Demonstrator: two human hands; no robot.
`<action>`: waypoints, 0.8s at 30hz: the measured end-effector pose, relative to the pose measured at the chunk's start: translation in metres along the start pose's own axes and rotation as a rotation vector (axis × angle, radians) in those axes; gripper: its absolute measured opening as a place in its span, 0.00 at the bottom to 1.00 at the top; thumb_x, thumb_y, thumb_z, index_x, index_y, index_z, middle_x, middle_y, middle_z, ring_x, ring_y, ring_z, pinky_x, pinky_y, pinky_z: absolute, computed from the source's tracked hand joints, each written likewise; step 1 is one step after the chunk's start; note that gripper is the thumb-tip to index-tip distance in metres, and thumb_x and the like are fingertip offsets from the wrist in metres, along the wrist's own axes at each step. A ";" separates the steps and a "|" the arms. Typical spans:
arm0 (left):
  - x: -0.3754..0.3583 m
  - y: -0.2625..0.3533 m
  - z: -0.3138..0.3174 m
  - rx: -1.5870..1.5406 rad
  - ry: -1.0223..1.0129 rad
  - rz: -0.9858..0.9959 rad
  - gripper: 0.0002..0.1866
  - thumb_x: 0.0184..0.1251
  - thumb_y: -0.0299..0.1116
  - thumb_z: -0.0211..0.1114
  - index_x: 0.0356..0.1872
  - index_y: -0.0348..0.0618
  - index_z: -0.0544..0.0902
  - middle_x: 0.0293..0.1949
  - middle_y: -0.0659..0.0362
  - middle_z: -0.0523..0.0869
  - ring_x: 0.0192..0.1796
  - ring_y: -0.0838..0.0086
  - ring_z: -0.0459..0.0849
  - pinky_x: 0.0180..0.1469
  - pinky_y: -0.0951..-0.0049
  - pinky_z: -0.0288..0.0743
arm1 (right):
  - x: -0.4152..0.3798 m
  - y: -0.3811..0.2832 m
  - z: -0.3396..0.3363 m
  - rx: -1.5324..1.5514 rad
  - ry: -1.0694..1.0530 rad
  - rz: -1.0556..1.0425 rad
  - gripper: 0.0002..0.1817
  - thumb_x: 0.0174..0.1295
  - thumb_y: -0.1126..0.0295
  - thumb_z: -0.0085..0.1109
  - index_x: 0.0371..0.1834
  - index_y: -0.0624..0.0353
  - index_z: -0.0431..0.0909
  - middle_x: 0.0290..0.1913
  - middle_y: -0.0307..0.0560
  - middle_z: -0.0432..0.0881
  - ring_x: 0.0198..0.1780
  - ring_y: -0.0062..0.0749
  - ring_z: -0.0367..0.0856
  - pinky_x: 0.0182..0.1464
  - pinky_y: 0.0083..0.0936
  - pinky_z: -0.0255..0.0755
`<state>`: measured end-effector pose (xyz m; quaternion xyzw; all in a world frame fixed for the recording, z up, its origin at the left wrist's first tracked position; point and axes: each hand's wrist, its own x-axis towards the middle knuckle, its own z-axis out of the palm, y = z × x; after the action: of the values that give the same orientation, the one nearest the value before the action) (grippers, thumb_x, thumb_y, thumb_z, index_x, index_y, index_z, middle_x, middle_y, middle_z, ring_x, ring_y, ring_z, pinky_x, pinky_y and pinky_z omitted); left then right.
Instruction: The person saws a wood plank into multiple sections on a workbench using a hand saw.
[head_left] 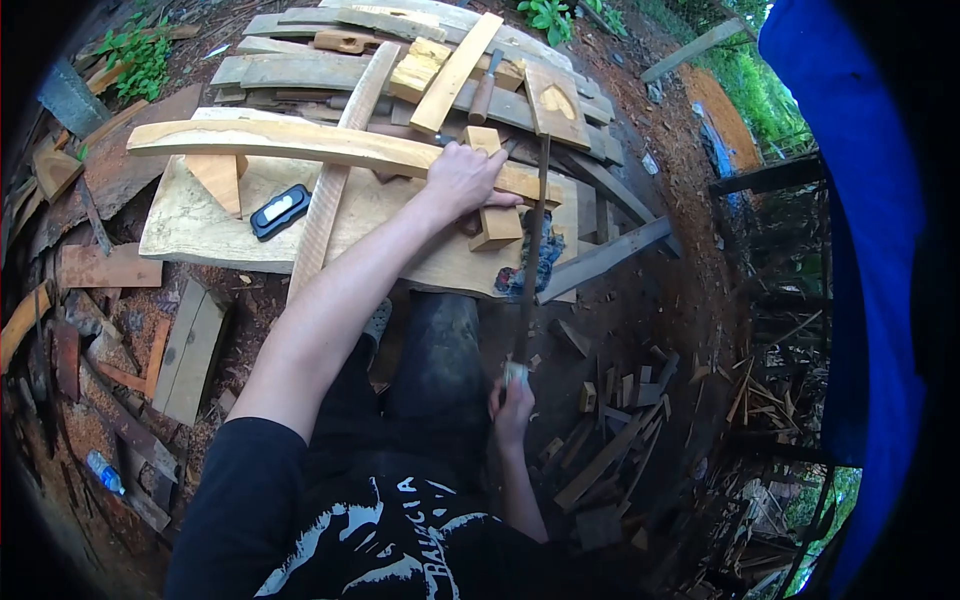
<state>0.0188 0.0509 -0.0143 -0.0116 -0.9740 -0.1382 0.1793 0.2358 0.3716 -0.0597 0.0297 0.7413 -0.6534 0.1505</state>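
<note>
Left hand [462,178] is pressed flat over the curved plank [300,143] on the tabletop [200,235]; right hand [512,408] is closed on the saw [530,260] handle. Firm downward pressure is advised, fingers kept clear of the blade, strokes held straight.

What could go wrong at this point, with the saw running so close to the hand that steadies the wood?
1. The left hand presses on the curved wooden piece right beside the saw blade; a jump of the blade could likely cut the fingers.
2. The small wood block sits loose by the blade and may shift.
3. The right hand grips the saw handle at arm's length, so control looks limited.
</note>
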 end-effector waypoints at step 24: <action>0.001 -0.002 0.001 -0.002 0.072 0.019 0.47 0.55 0.78 0.63 0.54 0.40 0.84 0.25 0.54 0.88 0.30 0.62 0.91 0.35 0.64 0.79 | 0.110 -0.064 0.056 0.019 0.045 -0.001 0.27 0.82 0.45 0.44 0.32 0.58 0.72 0.17 0.31 0.65 0.13 0.15 0.61 0.16 0.18 0.54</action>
<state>0.0173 0.0494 -0.0153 -0.0161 -0.9666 -0.1378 0.2156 0.1256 0.2905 -0.0328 0.0457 0.7383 -0.6596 0.1331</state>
